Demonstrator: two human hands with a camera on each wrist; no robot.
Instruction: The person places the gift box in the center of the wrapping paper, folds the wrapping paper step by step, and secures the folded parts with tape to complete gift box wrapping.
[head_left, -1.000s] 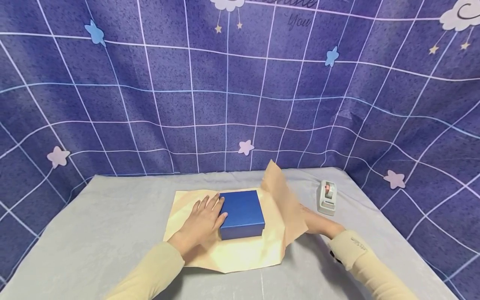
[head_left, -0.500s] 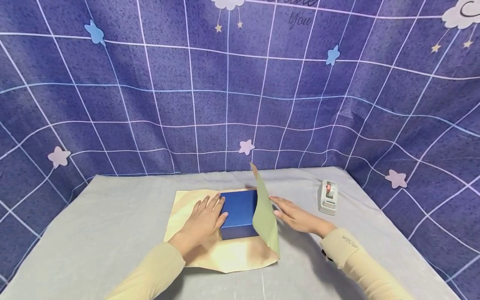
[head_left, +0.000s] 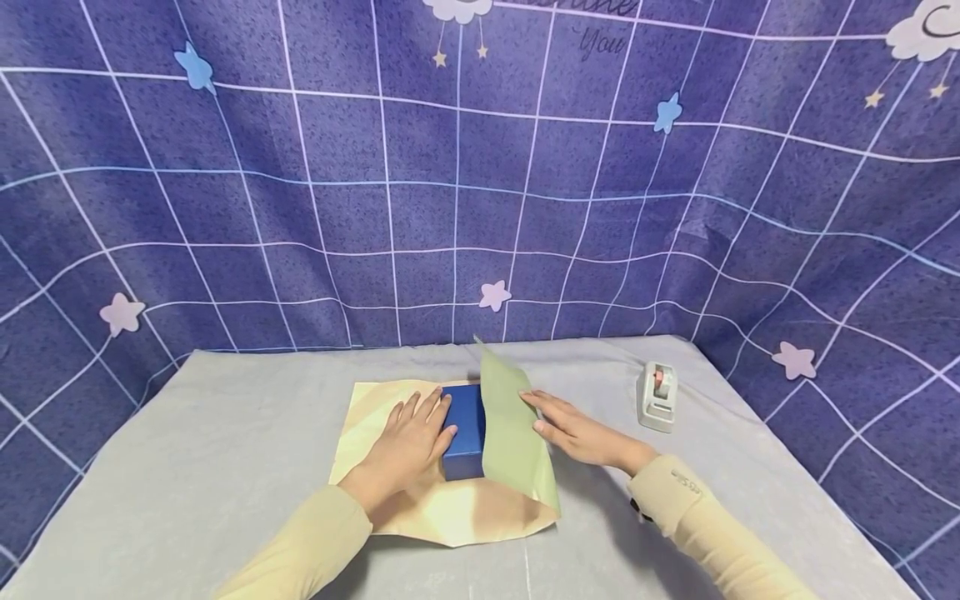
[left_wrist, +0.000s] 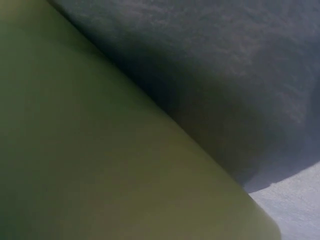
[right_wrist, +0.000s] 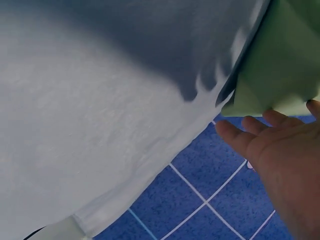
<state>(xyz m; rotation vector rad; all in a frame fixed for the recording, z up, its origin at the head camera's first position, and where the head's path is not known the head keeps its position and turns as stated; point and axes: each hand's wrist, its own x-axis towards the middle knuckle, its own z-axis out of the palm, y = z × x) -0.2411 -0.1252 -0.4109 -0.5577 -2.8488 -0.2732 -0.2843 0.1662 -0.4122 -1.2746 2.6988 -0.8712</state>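
Observation:
A blue box (head_left: 463, 421) lies on a sheet of wrapping paper (head_left: 442, 517), tan inside and light green outside. My left hand (head_left: 408, 442) rests on the box's left side with its fingers straight. The paper's right side is folded up and leans over the right part of the box, hiding it. My right hand (head_left: 573, 429) presses the green outer face of that flap with extended fingers. In the right wrist view, the fingertips of the right hand (right_wrist: 285, 145) meet the green paper (right_wrist: 275, 65). Only a sleeve (left_wrist: 110, 140) and cloth show in the left wrist view.
A pale tape dispenser (head_left: 657, 397) with a reddish part stands at the right of the table, beyond the right hand. Grey cloth (head_left: 187, 467) covers the table. A blue curtain (head_left: 420, 208) with a grid and stars hangs behind it.
The right hand has come from behind the paper's raised right side and pushed it leftward, up and over the box. The left hand stays in place on the box.

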